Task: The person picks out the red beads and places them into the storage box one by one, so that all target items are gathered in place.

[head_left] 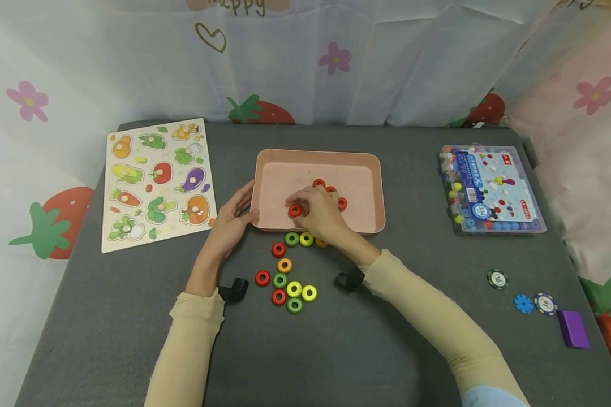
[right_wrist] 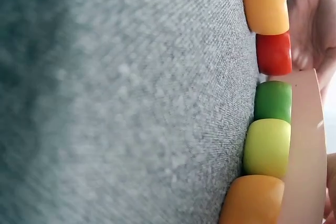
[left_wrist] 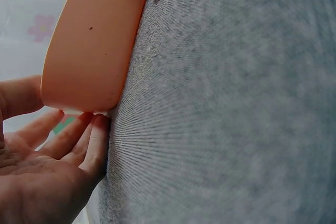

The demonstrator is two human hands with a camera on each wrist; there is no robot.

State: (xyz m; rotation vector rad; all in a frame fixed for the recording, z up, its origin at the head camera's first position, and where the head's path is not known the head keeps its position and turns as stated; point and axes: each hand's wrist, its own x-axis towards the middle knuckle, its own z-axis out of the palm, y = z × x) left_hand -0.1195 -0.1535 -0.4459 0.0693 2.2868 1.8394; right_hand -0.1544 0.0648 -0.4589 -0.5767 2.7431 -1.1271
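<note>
A shallow pink tray [head_left: 369, 192] lies in the middle of the table. My left hand [head_left: 229, 221] holds it at the left end; in the left wrist view the thumb reaches over the rim and the fingers [left_wrist: 94, 148] touch the outer wall. Over the tray, my right hand [head_left: 319, 210] pinches a red ring bead [head_left: 295, 211] with fingers pointing down. Several red ring beads, one of them at the right [head_left: 342, 204], lie inside around that hand. Just outside the near wall sit a green ring bead [right_wrist: 274, 100], a yellow one [right_wrist: 268, 147] and an orange one [right_wrist: 253, 201].
More red, green, yellow and orange ring beads, such as a yellow one [head_left: 309, 293], lie loose between the forearms. At left is a vegetable picture board [head_left: 150, 189]. To the right stand a clear bead box [head_left: 494, 189], several chips [head_left: 498, 279] and a purple block [head_left: 573, 329].
</note>
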